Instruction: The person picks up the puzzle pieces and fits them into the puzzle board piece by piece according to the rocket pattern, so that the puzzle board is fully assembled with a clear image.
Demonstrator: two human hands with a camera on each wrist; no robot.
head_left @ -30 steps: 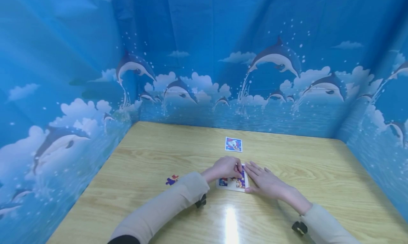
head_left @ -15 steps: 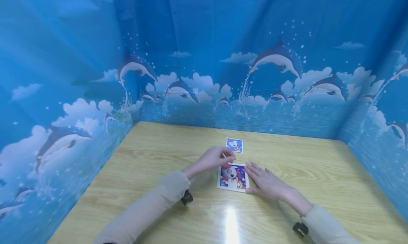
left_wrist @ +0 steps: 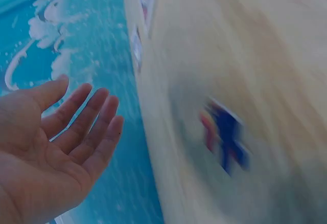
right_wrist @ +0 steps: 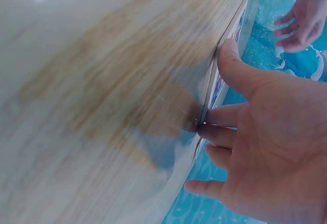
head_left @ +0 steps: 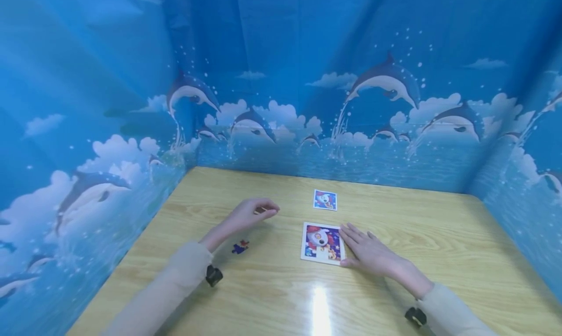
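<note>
A square jigsaw puzzle (head_left: pixel 319 236) with a white border lies flat on the table, showing a white character on purple. A pale patch shows low in its picture. My right hand (head_left: pixel 371 252) rests along the puzzle's right edge, fingers extended; in the right wrist view its thumb and fingertips touch the frame's edge. To the left, my left hand (head_left: pixel 246 216) is over the table, fingers loosely bent and holding nothing. Near its wrist lies a loose purple and red puzzle piece (head_left: pixel 240 247), blurred in the left wrist view.
A small picture card (head_left: pixel 325 200) with a similar character lies behind the puzzle. The wooden table (head_left: pixel 395 209) is bounded at the back and sides by a blue dolphin-print curtain (head_left: pixel 281 82). A bright glare strip falls on the tabletop in front of the puzzle.
My left hand has drawn away from over the puzzle to the left, uncovering its picture and the card. My right hand has stayed at the puzzle's right edge.
</note>
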